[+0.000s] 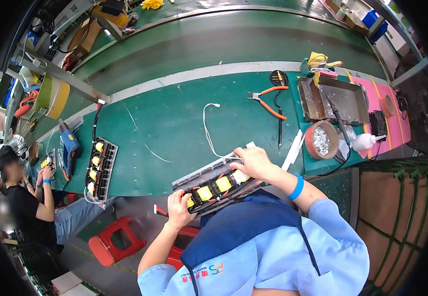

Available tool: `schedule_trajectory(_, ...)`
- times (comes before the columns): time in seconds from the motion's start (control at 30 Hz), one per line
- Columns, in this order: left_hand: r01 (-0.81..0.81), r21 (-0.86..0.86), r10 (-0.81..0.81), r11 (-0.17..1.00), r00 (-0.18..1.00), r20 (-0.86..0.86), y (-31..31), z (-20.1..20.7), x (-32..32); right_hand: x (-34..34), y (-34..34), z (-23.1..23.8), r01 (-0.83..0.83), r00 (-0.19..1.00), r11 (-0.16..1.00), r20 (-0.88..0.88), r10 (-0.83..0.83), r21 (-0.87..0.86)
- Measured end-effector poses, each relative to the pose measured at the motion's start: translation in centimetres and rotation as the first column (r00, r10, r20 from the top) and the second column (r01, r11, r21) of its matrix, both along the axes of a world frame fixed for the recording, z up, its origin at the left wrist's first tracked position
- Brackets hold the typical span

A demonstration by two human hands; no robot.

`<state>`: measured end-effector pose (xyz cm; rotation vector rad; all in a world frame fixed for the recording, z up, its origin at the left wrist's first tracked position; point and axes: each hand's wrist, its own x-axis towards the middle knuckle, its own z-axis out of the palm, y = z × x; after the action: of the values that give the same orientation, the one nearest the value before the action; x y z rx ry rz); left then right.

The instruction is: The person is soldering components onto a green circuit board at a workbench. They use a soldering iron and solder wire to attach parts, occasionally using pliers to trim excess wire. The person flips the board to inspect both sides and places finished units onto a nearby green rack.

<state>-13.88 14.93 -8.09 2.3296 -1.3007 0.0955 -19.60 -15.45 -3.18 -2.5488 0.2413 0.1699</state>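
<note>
At the near edge of the green bench I hold a long circuit board assembly [215,189] with a black frame, a grey metal strip and a row of yellow-taped blocks. My left hand [178,209] grips its left end, fingers bent over the edge. The right end is in my right hand [256,164], thumb and fingers closed on it. A thin white cable [206,126] with a small plug runs up from the assembly onto the bench. From its left end sticks out a short red and black lead with a white connector [156,209]. My palms hide both ends of the assembly.
A similar board [100,166] lies at left beside a blue heat gun [69,140]. To the right are orange-handled cutters [267,102], a metal tray [339,98], a soldering iron [339,120], a round tub [321,140] and a white bottle [367,141]. A co-worker [29,207] sits at far left.
</note>
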Motion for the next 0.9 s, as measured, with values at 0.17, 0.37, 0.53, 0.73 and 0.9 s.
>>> schedule_trajectory(0.17,-0.047,0.001,0.047,0.999,0.996,-0.074,-0.5,1.5,-0.9,-0.2,1.2,-1.1,0.049,0.972,0.959,0.206,-0.110,0.281)
schedule_trajectory(0.37,0.100,-0.139,-0.063,0.985,0.965,0.253,-2.2,5.4,-3.1,-2.1,5.6,1.8,-0.555,0.799,0.771,0.457,0.390,0.313)
schedule_trajectory(0.53,0.290,-0.017,-0.289,0.957,0.943,-0.162,-3.1,7.2,-2.0,-2.9,5.2,2.4,-0.646,0.756,0.661,0.443,0.482,0.383)
schedule_trajectory(0.73,-0.034,0.204,0.048,0.978,0.997,-0.066,-0.3,7.1,-1.5,-4.6,2.8,0.4,-0.524,0.791,0.844,0.431,0.434,0.112)
schedule_trajectory(0.9,-0.036,0.390,0.146,0.920,0.955,-0.257,0.8,6.6,-0.5,-4.5,2.5,-1.0,-0.439,0.738,0.892,0.524,0.426,-0.106)
